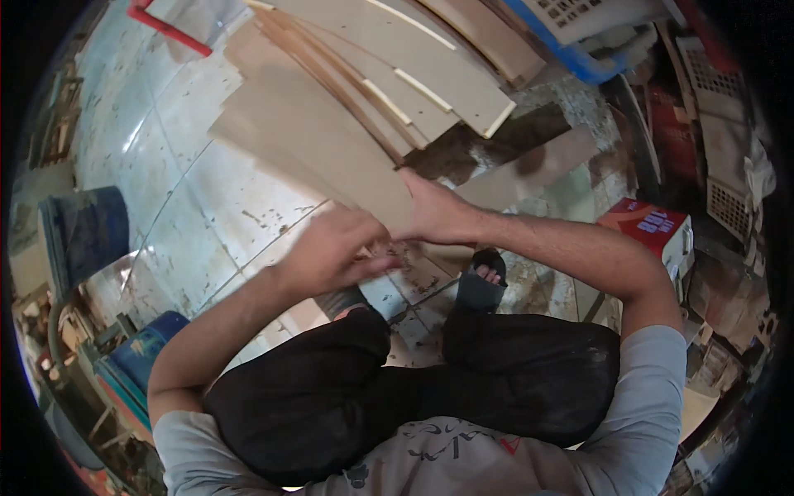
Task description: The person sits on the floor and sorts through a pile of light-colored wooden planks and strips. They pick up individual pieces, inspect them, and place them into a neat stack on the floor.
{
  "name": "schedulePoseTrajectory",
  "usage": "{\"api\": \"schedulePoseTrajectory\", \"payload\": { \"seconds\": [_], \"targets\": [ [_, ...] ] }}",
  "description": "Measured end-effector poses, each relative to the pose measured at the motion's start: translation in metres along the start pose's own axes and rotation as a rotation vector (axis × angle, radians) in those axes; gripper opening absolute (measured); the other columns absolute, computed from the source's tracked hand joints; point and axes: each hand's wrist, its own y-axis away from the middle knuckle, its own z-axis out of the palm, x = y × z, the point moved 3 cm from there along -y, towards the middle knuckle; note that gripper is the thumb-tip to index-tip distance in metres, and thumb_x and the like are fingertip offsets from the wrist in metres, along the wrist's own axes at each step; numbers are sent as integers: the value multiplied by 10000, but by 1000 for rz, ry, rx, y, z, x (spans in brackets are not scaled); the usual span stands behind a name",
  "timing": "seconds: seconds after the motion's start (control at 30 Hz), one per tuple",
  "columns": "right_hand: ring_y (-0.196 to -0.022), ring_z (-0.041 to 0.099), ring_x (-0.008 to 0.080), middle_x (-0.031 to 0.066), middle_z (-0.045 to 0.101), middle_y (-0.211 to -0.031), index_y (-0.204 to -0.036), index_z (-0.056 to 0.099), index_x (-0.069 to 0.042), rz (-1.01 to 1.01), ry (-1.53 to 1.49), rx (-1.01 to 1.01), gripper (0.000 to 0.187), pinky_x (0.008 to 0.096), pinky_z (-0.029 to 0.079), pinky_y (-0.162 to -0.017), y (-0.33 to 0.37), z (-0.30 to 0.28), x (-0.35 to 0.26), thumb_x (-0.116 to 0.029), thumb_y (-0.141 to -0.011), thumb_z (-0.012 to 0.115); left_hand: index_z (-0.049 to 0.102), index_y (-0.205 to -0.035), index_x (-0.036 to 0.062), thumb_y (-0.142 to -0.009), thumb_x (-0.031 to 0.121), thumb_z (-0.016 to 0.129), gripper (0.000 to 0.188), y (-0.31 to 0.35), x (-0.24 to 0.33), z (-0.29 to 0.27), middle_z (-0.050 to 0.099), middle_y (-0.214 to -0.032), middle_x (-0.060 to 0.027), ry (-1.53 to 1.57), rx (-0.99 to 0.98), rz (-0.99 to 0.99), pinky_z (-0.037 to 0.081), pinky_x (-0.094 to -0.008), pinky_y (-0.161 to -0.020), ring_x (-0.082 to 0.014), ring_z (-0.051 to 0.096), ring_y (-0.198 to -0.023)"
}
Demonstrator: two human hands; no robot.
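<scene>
A long beige board (pixel 314 140) slants from the far floor toward me, its near end raised between my feet. My right hand (pixel 434 208) is closed on the board's near right edge, thumb lying along the top. Beside the board's near left corner is my left hand (pixel 341 246), a little blurred. Its fingers are loosely bent, with a gap between them and the thumb, and nothing shows in it. The undersides of both hands are hidden.
More beige panels with pale edge strips (pixel 422 89) lie beyond the board. A loose plank (pixel 529 169) lies to their right. A red box (pixel 645 223) stands near my right elbow. Blue bins (pixel 87 236) line the left, and a blue-edged crate (pixel 571 50) is far right.
</scene>
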Motion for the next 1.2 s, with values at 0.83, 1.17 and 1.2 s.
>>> {"api": "schedulePoseTrajectory", "payload": {
  "seconds": [0.83, 1.17, 1.2],
  "targets": [
    [-1202, 495, 347, 138, 554, -1228, -1340, 463, -115, -80, 1058, 154, 755, 487, 343, -1047, 96, -169, 148, -126, -657, 786, 314, -1363, -17, -687, 233, 792, 865, -33, -18, 76, 519, -1120, -196, -479, -246, -373, 496, -480, -798, -343, 586, -997],
    [-1207, 469, 368, 155, 505, -1262, -1344, 479, -104, -78, 1131, 218, 705, 435, 388, -1043, 105, -224, 186, -38, -696, 749, 418, -1306, -37, -733, 323, 781, 768, -49, -12, 115, 495, -1206, -223, -390, 154, 31, 429, -478, -961, -379, 495, -1140],
    [-1220, 460, 370, 164, 502, -1272, -1347, 474, -101, -39, 1133, 210, 736, 436, 381, -1049, 96, -217, 181, -53, -675, 770, 429, -1296, -33, -739, 325, 780, 750, -42, -16, 114, 489, -1218, -224, -368, 172, 43, 423, -478, -965, -378, 488, -1146]
  ]
}}
